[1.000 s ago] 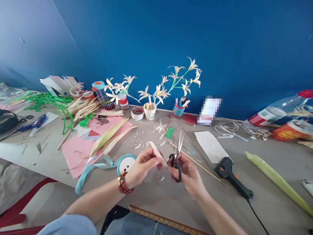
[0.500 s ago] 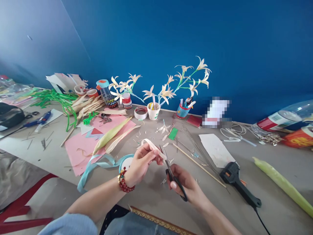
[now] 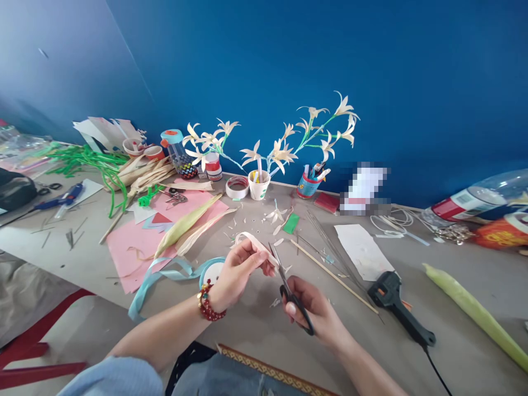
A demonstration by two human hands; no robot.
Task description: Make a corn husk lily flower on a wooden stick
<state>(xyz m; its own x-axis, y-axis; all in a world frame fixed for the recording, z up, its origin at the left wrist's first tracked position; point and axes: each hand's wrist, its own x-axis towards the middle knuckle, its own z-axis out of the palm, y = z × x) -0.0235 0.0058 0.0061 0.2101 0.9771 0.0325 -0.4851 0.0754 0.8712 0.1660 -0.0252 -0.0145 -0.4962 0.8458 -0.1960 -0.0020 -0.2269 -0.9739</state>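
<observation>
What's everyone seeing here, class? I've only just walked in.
One person is working at a table. The left hand pinches a pale strip; the right hand holds scissors, blades at the strip's end. Pale scraps lie around. Behind, pale flowers rise from a white cup. A glue gun lies to the right.

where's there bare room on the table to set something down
Bare table shows between the black glue gun and the pale green husk, and between the left forearm and right forearm. Left of the left hand it is crowded with pink paper, husk leaves and light blue ribbon.
</observation>
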